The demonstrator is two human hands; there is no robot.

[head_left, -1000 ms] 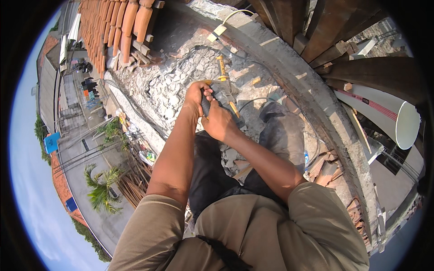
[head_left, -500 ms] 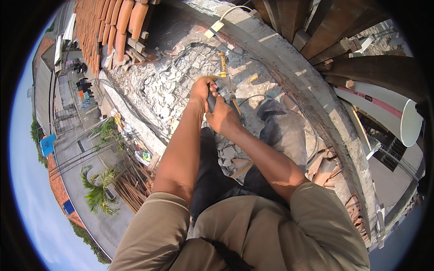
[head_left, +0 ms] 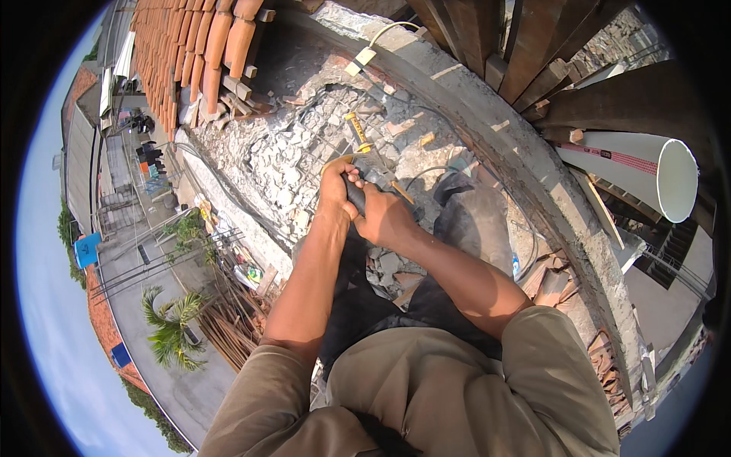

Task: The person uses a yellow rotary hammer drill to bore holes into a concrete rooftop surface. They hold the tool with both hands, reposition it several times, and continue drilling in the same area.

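My left hand [head_left: 335,183] and my right hand [head_left: 381,215] are closed together round the dark handle of a tool [head_left: 355,196], low over broken concrete. Beyond my fingers a yellow part with dark marks [head_left: 356,131] sticks out, tilted to the far left. A pale curved edge shows by my left fingers. My hands hide most of the tool's middle, so its exact kind is unclear. Just right of my right hand is a narrow orange-yellow strip [head_left: 402,191]. Grey rubble [head_left: 274,164] with bars crossing it lies around and beyond the tool.
A low concrete wall [head_left: 487,122] curves along my right. Stacked orange roof tiles [head_left: 205,46] stand far left, dark timber beams [head_left: 533,53] far right, beside a white pipe [head_left: 676,181]. A cable with a pale yellow connector [head_left: 360,61] crosses the rubble. Rooftops lie lower on the left.
Both hands and the tool have drawn slightly nearer to me. The yellow part has swung from upright to leaning left. My grip looks the same.
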